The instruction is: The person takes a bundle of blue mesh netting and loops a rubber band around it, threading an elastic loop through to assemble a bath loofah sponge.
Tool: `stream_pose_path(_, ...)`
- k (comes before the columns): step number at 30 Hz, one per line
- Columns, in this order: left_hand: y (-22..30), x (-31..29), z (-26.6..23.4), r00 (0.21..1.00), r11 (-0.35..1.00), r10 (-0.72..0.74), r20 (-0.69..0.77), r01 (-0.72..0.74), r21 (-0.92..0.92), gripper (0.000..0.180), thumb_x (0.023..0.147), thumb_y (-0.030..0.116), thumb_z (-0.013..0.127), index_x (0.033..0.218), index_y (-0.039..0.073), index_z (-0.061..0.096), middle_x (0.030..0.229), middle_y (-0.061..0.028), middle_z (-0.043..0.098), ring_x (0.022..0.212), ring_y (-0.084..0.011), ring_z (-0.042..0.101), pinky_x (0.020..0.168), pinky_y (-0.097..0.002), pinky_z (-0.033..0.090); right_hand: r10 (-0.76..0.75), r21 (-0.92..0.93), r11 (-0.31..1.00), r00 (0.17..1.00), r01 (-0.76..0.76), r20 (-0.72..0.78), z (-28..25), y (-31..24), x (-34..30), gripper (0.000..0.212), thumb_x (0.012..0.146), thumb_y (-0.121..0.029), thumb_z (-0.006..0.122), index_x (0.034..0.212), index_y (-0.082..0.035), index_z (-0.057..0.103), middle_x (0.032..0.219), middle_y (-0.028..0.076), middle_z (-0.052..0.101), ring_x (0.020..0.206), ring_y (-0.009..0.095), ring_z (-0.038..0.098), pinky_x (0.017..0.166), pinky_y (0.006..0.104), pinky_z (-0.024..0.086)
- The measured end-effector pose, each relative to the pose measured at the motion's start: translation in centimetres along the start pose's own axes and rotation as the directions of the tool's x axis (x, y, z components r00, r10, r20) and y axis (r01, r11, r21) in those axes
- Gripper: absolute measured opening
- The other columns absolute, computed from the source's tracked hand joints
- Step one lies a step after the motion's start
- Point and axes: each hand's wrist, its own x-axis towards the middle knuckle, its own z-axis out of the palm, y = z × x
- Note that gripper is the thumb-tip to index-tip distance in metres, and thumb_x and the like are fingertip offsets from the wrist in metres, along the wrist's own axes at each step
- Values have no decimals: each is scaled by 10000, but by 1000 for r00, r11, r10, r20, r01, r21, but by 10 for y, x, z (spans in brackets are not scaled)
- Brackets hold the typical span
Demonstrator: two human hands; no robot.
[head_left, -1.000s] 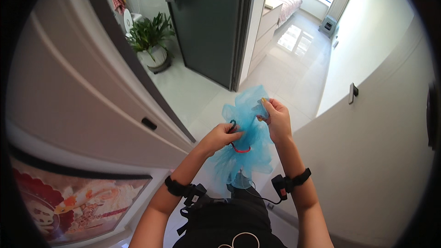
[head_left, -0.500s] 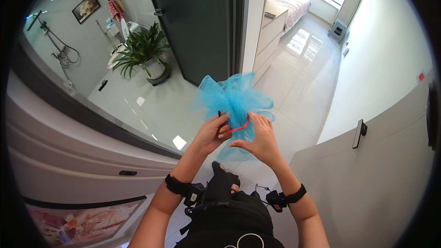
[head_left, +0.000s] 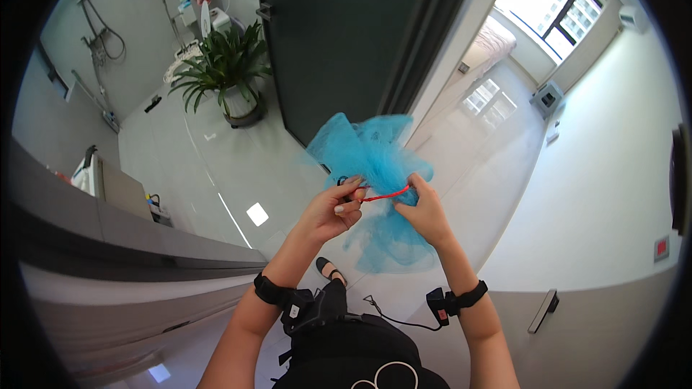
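A bunch of blue mesh netting [head_left: 364,142] hangs in front of me, gathered at its middle, with one part spreading above my hands and another below. Across the gather runs a red cord [head_left: 387,195], drawn taut between my hands. My left hand [head_left: 330,212] is closed on the cord's left end, next to a small black piece [head_left: 342,181] whose kind I cannot make out. Thumb and fingers of my right hand [head_left: 430,215] pinch the cord's other end against the netting's right side.
Ahead stands a dark grey door [head_left: 328,36] with a handle. Left of it, a potted plant [head_left: 236,104] sits on the bathroom floor. A bed [head_left: 494,42] and a window lie beyond the doorway at right. A white wall [head_left: 602,144] runs along my right.
My view has turned and moved forward. The right thumb, held apart before, has closed in toward the fingers. More of the red cord stretches between my hands, which are farther apart.
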Motion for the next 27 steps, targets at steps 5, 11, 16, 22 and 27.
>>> stream_pose_path(5, 25, 42, -15, 997, 993, 63, -38, -67, -101, 135, 955, 115, 485, 1017, 1, 519, 958, -81, 600, 663, -64, 537, 570, -187, 441, 282, 262, 917, 954, -300, 103, 15, 29, 69, 255, 731, -111, 675, 924, 23, 575, 745, 91, 598, 641, 140, 551, 587, 280, 446)
stream_pose_path(11, 18, 77, -14, 932, 953, 303, -200, -296, 63, 219, 931, 50, 491, 1138, -17, 464, 1125, -113, 592, 927, -147, 602, 791, -224, 489, 287, -88, 954, 958, -286, -7, 40, 54, 118, 249, 758, -137, 655, 924, 41, 606, 666, 126, 615, 646, 182, 628, 566, 291, 463)
stream_pose_path(16, 25, 84, -7, 803, 787, 567, -185, -460, 411, 313, 861, -37, 523, 1161, 22, 458, 1125, -110, 594, 995, -161, 576, 907, -293, 432, 183, -270, 946, 983, -180, -13, 61, 65, 141, 360, 771, -244, 660, 992, 27, 575, 755, 222, 634, 719, 360, 635, 609, 413, 479)
stream_pose_path(22, 54, 76, -13, 548, 354, 836, -4, -534, 768, 384, 803, -77, 552, 1167, 24, 478, 1102, -98, 607, 981, -160, 563, 889, -296, 432, -16, -382, 920, 982, 88, 187, 72, 37, 161, 420, 745, -225, 662, 1099, -30, 547, 778, 208, 645, 746, 384, 626, 637, 459, 473)
stream_pose_path(27, 70, 62, 6, 260, -203, 942, 213, -68, 977, 228, 799, -7, 629, 1024, 25, 653, 967, -95, 648, 813, -200, 613, 748, -289, 486, -299, -305, 869, 905, 390, 303, 73, 20, 176, 407, 728, -171, 655, 1106, -62, 551, 797, 184, 649, 746, 368, 628, 650, 452, 476)
